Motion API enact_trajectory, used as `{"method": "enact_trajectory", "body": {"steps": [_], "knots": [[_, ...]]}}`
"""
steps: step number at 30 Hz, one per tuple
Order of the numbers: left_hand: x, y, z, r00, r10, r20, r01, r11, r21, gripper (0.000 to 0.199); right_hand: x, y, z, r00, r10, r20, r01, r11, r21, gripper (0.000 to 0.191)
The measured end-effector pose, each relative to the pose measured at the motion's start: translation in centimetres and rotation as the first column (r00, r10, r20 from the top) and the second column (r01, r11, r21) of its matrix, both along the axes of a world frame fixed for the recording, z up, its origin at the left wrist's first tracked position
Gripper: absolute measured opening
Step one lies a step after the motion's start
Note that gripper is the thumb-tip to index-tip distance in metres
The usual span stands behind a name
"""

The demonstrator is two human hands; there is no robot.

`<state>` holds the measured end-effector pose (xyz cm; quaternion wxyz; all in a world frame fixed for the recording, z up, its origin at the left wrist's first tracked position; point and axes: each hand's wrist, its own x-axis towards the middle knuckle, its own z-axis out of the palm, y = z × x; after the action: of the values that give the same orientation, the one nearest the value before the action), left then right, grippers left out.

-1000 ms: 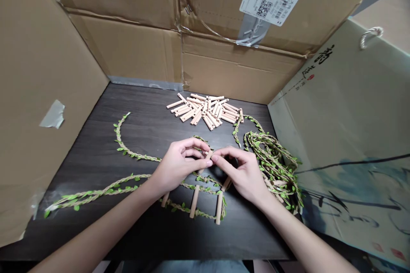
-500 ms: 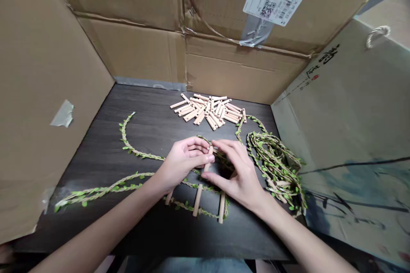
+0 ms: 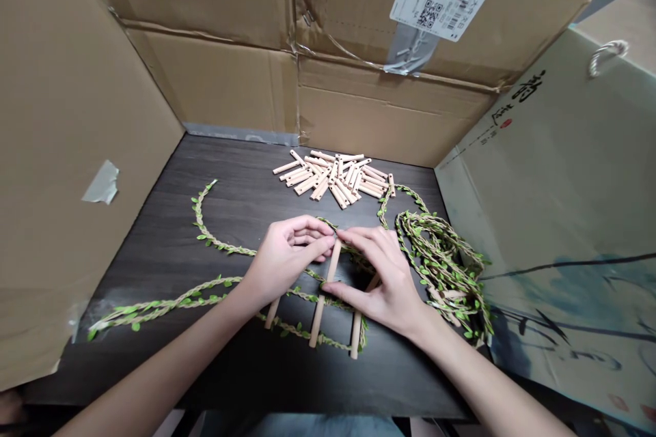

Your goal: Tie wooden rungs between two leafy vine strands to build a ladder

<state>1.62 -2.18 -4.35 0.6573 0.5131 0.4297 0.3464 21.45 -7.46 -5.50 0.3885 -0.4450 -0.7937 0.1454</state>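
Spanning wooden dowel [image 3: 333, 262] lengthwise: right hand [image 3: 388, 280] clamped on it, thumb low, fingers high. Left hand [image 3: 279, 254] pinched together at upper tip; on dowel or leafy twine [image 3: 230, 248], cannot tell. Dowel over table [image 3: 240, 375], mid-view. Likely light, stiff; best gripped mid-shaft. Twine likely limp.

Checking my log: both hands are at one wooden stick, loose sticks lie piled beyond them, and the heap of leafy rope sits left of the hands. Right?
Not quite: in the head view, the heap of leafy rope sits to the right. The rest stands: left hand and right hand at one wooden stick, loose sticks piled beyond.
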Motion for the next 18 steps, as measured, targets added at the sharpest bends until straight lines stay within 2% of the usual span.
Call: {"method": "enact_trajectory", "body": {"steps": [5,18], "knots": [[0.26,0.05,0.01,1.000,0.014,-0.019,-0.013,1.000,0.024,0.030,-0.02,0.04,0.01,1.000,0.009,-0.013,-0.009,1.000,0.002,0.074],[0.24,0.17,0.27,0.995,0.021,0.095,-0.018,0.999,-0.027,0.029,-0.29,-0.04,0.13,0.997,0.020,-0.076,-0.020,1.000,0.007,0.077]]}}
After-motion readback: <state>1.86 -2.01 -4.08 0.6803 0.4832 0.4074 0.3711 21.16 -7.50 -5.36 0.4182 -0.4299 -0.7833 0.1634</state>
